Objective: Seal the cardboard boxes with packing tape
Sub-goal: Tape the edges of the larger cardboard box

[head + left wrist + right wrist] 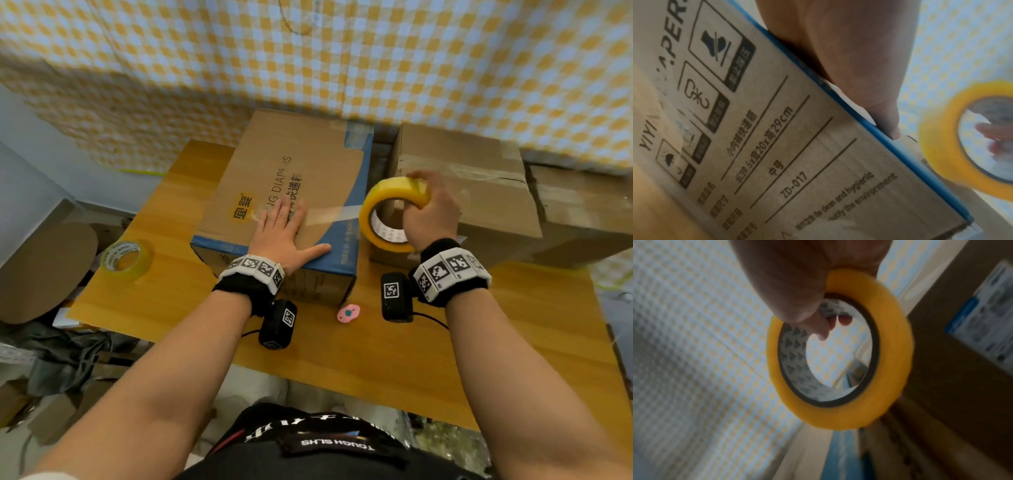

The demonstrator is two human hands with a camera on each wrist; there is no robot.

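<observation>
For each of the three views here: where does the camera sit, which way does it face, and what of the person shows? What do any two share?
Head: above, facing down at the diaper box on the table; both forearms, left hand, right hand.
Left wrist: low beside the box's printed side; palm and thumb.
Right wrist: under the hand, facing up through the tape roll; fingers in its core.
All three views share the roll.

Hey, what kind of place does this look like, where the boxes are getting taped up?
Probably a small home or informal packing corner, not a warehouse. A wooden table holds a printed diaper box and a spare tape roll, more cardboard boxes sit alongside, and a yellow checkered cloth hangs behind.
</observation>
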